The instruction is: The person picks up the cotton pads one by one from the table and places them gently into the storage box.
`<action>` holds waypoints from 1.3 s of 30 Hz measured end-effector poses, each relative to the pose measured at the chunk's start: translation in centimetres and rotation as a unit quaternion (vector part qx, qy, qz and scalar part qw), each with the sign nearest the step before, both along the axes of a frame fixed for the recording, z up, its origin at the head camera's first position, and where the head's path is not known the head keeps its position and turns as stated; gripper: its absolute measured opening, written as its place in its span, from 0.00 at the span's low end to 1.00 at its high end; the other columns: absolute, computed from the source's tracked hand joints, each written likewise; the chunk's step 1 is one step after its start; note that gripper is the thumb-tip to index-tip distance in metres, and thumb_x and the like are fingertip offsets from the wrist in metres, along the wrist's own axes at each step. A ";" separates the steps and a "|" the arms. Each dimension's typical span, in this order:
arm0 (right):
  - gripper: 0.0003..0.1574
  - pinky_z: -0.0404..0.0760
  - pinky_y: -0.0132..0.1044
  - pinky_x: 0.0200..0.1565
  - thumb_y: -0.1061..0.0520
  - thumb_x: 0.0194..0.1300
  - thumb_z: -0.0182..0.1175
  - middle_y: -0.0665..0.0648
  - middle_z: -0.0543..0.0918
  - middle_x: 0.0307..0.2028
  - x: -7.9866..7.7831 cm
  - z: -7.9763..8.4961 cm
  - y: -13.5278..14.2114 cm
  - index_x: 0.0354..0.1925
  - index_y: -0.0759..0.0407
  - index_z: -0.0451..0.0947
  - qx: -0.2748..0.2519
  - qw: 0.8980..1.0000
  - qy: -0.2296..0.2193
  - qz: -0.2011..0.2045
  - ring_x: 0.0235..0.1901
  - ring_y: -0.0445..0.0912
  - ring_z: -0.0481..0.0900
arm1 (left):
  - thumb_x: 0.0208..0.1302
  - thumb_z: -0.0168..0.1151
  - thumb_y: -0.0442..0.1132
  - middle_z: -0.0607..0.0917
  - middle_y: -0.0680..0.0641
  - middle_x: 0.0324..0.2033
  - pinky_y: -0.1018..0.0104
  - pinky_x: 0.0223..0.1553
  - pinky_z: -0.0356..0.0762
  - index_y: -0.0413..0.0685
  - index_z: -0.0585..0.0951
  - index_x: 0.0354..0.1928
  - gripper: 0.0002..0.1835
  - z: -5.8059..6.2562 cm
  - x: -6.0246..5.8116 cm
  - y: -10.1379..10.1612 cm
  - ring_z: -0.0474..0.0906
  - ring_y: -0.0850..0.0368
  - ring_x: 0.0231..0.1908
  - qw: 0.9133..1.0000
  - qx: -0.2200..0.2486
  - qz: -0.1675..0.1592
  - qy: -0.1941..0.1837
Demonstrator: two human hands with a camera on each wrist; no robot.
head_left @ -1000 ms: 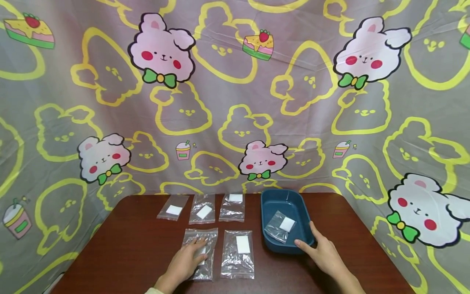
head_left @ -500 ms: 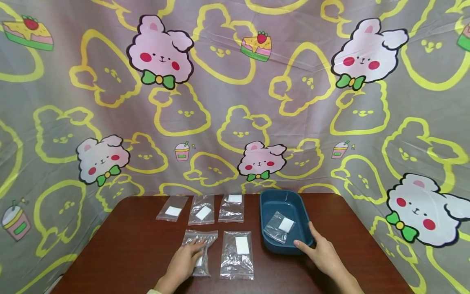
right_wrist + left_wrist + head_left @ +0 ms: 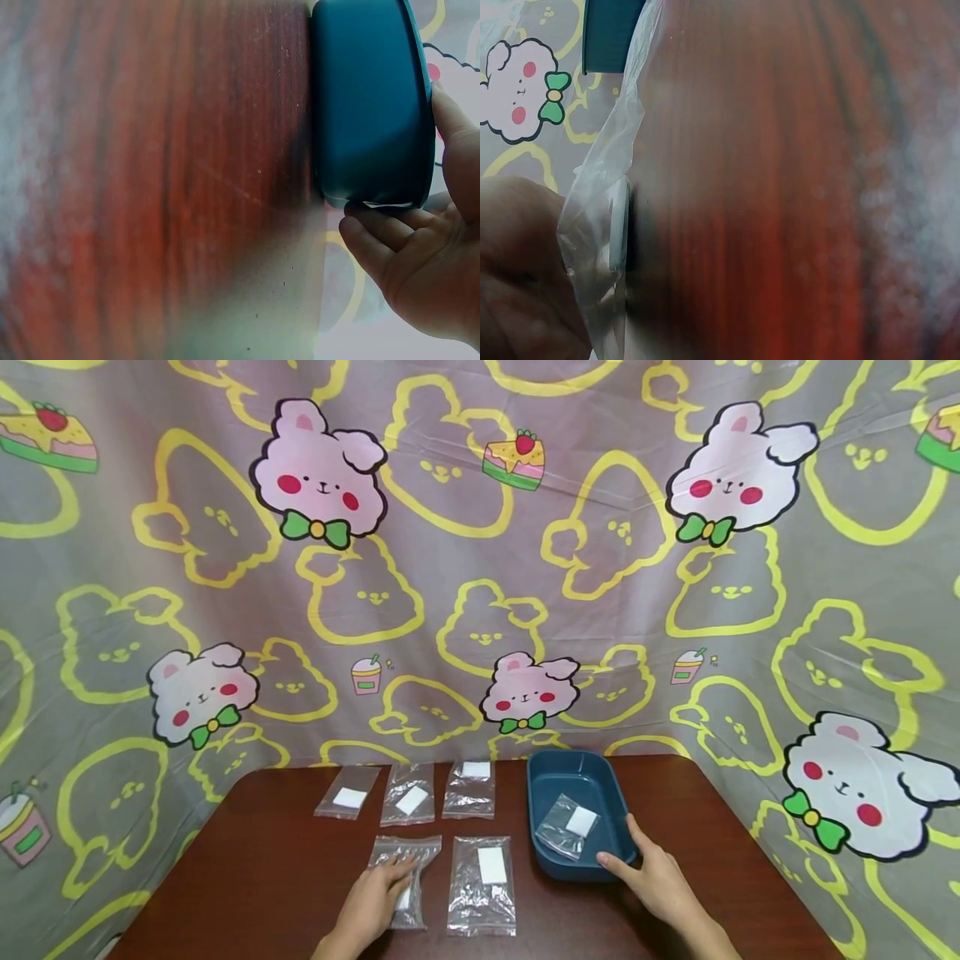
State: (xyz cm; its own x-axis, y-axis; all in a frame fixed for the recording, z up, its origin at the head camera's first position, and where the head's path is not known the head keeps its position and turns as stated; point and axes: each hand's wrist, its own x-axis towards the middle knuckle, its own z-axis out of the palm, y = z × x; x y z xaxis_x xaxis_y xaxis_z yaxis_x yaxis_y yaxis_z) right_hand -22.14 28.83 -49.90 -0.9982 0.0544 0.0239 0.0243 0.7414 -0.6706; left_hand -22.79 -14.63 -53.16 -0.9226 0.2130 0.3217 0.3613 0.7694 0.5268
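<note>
My left hand (image 3: 375,893) pinches a clear zip-lock bag (image 3: 420,853) with a white rectangular piece inside, at the front left. The bag's film is bunched under the fingers, and part of the white piece is hidden. In the left wrist view, the bag's film (image 3: 600,172) stands up from the wood close to the palm. With thumb at the near rim and fingers along the right side, my right hand (image 3: 660,881) grips the corner of a blue plastic bin (image 3: 585,870). Inside that bin lies another zip-lock bag (image 3: 558,831) with a white piece.
Right of my left hand lies a zip-lock bag (image 3: 480,902) with a white piece. Farther back, three more bags lie in a row: a left bag (image 3: 356,778), a middle bag (image 3: 399,774) and a right bag (image 3: 468,793). A patterned curtain (image 3: 450,718) surrounds the brown table (image 3: 247,860).
My left hand's fingers have drawn together, and the bag under them has gone from flat to bunched and narrower. My right hand stays at the bin. The head view has shifted slightly.
</note>
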 end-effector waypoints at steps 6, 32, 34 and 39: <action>0.66 0.71 0.65 0.58 0.32 0.63 0.65 0.77 0.62 0.69 -0.1 0.0 0.0 0.78 0.68 0.47 -0.003 1.000 -0.008 0.000 0.65 0.70 0.68 | 0.62 0.67 0.31 0.84 0.30 0.50 0.42 0.51 0.78 0.45 0.88 0.49 0.13 0.0 -0.1 -0.1 0.83 0.35 0.50 1.000 0.004 0.009 0.026; 0.64 0.70 0.66 0.59 0.33 0.64 0.65 0.77 0.63 0.69 0.0 0.6 0.1 0.77 0.69 0.47 -0.002 1.000 0.000 0.009 0.64 0.71 0.68 | 0.65 0.66 0.31 0.86 0.40 0.51 0.38 0.53 0.75 0.44 0.87 0.52 0.14 2.9 -0.3 -0.1 0.81 0.34 0.53 0.997 0.014 0.035 0.065; 0.64 0.70 0.66 0.58 0.33 0.64 0.65 0.78 0.63 0.69 0.0 0.5 0.1 0.77 0.69 0.47 -0.001 1.000 0.004 0.009 0.64 0.71 0.68 | 0.65 0.66 0.31 0.86 0.39 0.50 0.38 0.53 0.75 0.44 0.87 0.53 0.15 3.2 -0.3 -0.1 0.81 0.34 0.54 0.997 0.013 0.035 0.067; 0.63 0.70 0.65 0.59 0.34 0.64 0.66 0.77 0.64 0.68 0.2 0.3 0.1 0.77 0.69 0.48 0.001 1.000 0.013 0.012 0.64 0.70 0.69 | 0.66 0.66 0.32 0.85 0.37 0.51 0.38 0.54 0.75 0.44 0.86 0.54 0.15 3.8 -0.2 -0.4 0.80 0.35 0.55 0.998 0.007 0.043 0.053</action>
